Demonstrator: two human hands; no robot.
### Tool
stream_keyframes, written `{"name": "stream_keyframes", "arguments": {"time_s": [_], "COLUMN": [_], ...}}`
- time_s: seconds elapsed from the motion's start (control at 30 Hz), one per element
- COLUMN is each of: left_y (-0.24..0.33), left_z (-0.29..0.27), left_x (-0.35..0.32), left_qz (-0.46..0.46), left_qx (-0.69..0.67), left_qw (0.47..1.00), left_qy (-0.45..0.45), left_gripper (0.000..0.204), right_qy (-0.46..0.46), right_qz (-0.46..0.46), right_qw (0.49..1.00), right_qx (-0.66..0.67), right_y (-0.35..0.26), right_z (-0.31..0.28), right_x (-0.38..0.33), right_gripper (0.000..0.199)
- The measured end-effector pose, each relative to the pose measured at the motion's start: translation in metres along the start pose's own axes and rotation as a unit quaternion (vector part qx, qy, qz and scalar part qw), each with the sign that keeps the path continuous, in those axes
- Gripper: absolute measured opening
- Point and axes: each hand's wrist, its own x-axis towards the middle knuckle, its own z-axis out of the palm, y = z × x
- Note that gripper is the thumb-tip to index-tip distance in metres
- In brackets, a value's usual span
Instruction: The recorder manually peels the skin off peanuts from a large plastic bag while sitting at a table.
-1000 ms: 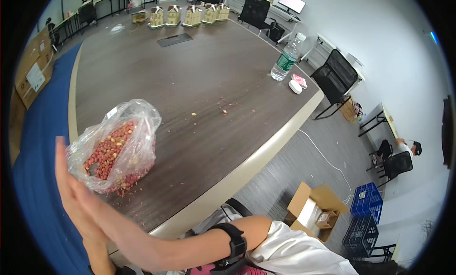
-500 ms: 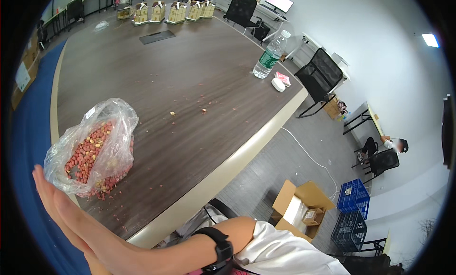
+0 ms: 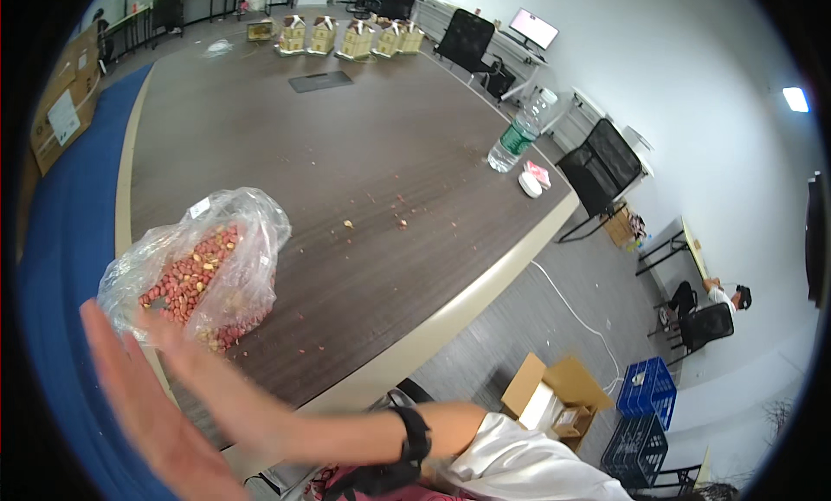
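My left hand [image 3: 147, 406] is raised at the lower left with its fingers stretched out, blurred by motion. Close beside it is my right hand [image 3: 212, 380], also with straight fingers and a black band on the wrist. The palms face each other with a narrow gap, and I see nothing held. Just beyond the fingertips, a clear plastic bag [image 3: 268, 219] of red-skinned peanuts [image 3: 195, 280] lies open on the dark wood table [image 3: 346, 276]. The hands overlap its near edge in view; whether they touch it cannot be told.
Peanut skins and a few bits [image 3: 402, 224] are scattered over the table. A water bottle [image 3: 519, 137] and a small white round object [image 3: 530, 185] stand near the right edge. Several model houses [image 3: 357, 40] line the far end. An open cardboard box [image 3: 537, 406] sits on the floor.
My hands were pressed together and have come slightly apart, the right one shifting away from the left. The whole view has moved, so the table and bag appear lower and further right.
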Motion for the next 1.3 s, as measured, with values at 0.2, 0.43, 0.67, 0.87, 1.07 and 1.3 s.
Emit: {"name": "stream_keyframes", "arguments": {"time_s": [0.2, 0.43, 0.67, 0.87, 1.07, 1.3], "left_y": [-0.065, -0.051, -0.06, -0.039, -0.046, -0.101], "left_z": [-0.02, -0.024, -0.036, -0.067, -0.064, -0.031], "left_x": [0.033, 0.039, 0.052, 0.08, 0.087, 0.064], "left_qz": [0.231, 0.319, 0.383, 0.127, 0.145, -0.086], "left_qx": [0.156, 0.156, 0.183, 0.492, 0.047, -0.263], "left_qw": [0.941, 0.903, 0.865, 0.83, 0.944, 0.882], "left_qy": [-0.193, -0.242, -0.269, -0.232, -0.291, -0.382], "left_gripper": [0.063, 0.065, 0.067, 0.095, 0.079, 0.012], "right_qy": [-0.007, -0.035, 0.063, -0.133, -0.085, -0.044], "right_qz": [-0.283, -0.243, 0.124, -0.054, -0.022, -0.005], "right_qw": [0.927, 0.848, 0.981, 0.969, 0.991, 0.998], "right_qx": [-0.246, -0.47, 0.137, 0.202, 0.101, 0.038], "right_y": [-0.026, -0.03, -0.062, -0.12, -0.115, -0.093], "right_z": [0.045, -0.038, 0.019, -0.017, -0.051, -0.081], "right_x": [-0.009, 0.047, -0.018, -0.019, 0.017, 0.04], "right_gripper": [0.072, 0.072, 0.089, 0.092, 0.096, 0.099]}}
